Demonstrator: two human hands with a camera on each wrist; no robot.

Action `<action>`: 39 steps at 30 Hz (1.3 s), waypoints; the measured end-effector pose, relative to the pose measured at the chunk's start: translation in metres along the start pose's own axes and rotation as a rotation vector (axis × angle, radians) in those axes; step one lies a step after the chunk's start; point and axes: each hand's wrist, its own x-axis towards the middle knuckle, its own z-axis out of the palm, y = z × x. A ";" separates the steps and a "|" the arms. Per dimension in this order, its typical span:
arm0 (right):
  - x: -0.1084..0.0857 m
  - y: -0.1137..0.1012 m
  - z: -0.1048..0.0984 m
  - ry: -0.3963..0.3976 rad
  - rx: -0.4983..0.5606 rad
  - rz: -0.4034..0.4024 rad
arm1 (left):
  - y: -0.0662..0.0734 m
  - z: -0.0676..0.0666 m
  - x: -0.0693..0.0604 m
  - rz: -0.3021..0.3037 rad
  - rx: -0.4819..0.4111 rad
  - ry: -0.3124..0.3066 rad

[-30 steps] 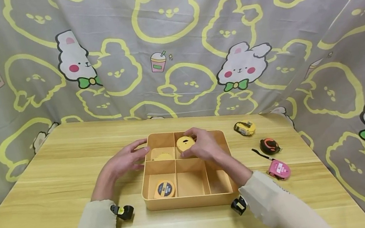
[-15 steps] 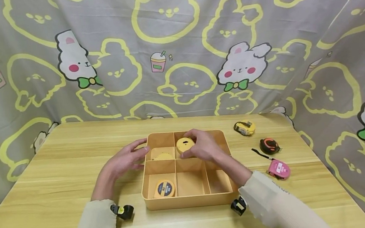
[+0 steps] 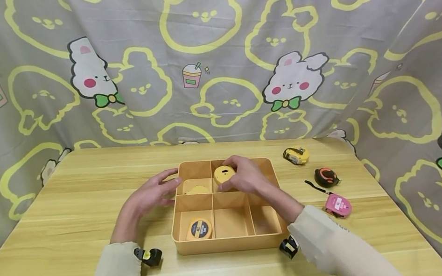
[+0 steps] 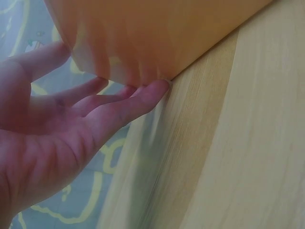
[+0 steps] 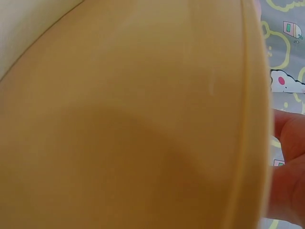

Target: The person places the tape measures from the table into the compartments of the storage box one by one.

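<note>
An orange-tan divided box (image 3: pixel 227 245) sits on the table. My right hand (image 3: pixel 246 174) reaches into its back middle compartment and grips a round yellow tape measure (image 3: pixel 223 175) between thumb and fingers. The box's side wall (image 5: pixel 133 71) hides most of this hand (image 5: pixel 289 167) in the right wrist view. My left hand (image 3: pixel 152 194) is at the box's left side, thumb by the rim. In the left wrist view its fingertips (image 4: pixel 155 90) touch the outer wall. A yellow tape measure (image 3: pixel 197 189) lies in the back left compartment, an orange one (image 3: pixel 200 229) in the front left.
Right of the box, on the wooden table (image 3: pixel 66 216), lie a yellow tape measure (image 3: pixel 296 155), a black and red one (image 3: pixel 326 177) and a pink one (image 3: pixel 338 205) with a black strap. A patterned grey curtain (image 3: pixel 222 29) stands behind and at both sides.
</note>
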 end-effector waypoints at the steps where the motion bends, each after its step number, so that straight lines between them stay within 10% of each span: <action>1: 0.000 0.000 0.000 0.000 -0.006 0.000 | 0.000 0.000 0.000 0.000 -0.001 -0.001; 39: 0.016 0.003 0.001 -0.082 -0.143 -0.036 | 0.000 0.001 0.000 -0.015 -0.015 0.011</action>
